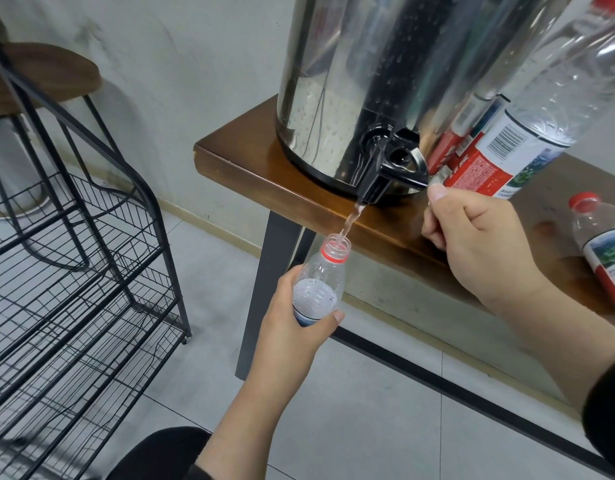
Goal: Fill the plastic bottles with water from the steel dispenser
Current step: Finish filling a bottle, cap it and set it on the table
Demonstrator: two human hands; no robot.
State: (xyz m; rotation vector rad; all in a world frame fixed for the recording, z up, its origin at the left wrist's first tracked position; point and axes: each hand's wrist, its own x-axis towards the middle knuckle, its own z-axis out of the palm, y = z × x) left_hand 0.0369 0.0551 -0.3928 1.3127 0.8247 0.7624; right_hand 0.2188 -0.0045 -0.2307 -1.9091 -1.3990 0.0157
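A tall steel dispenser (385, 64) stands on the left end of a wooden table (250, 161). Its black tap (378, 178) juts over the table's front edge, and a thin stream of water falls from it. My left hand (292, 327) grips an uncapped plastic bottle (321, 282) with a red neck ring, held tilted under the stream; water reaches up to its shoulder. My right hand (472, 244) pinches the tap's lever (415, 168) with curled fingers.
A large clear bottle (541, 109) with a red and white label stands right of the dispenser. A capped bottle (600, 244) stands further right on the table. A black wire rack (74, 254) stands on the tiled floor at left, beside a round stool (46, 71).
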